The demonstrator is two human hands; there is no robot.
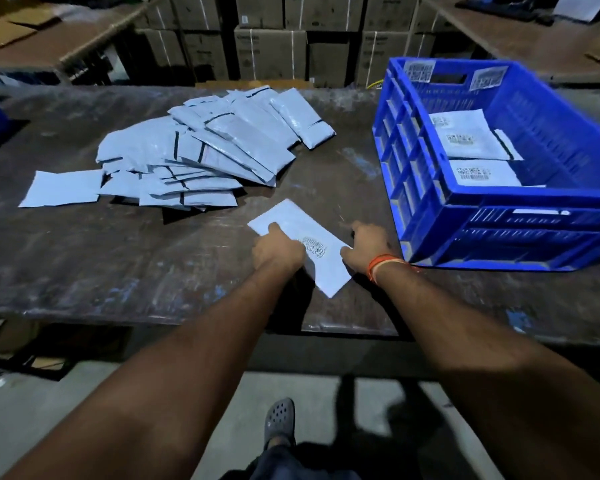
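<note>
A pale grey mailer packet (293, 218) with a barcode label (315, 248) lies slanted just above the dark table (118, 258), near its front edge. My left hand (278, 251) grips the packet's left side, thumb on top. At the packet's right edge, my right hand (364, 245), with an orange thread round the wrist, pinches it. A loose pile of several similar packets (205, 150) is spread over the table's middle and left. A blue plastic crate (534, 199) stands to the right, holding a few labelled packets (465, 136).
Stacked cardboard boxes (271, 53) stand behind the table. One single packet (63, 192) lies apart at the pile's left. The crate's near corner is close to my right wrist. My foot in a grey clog (279, 419) is on the floor below the table edge.
</note>
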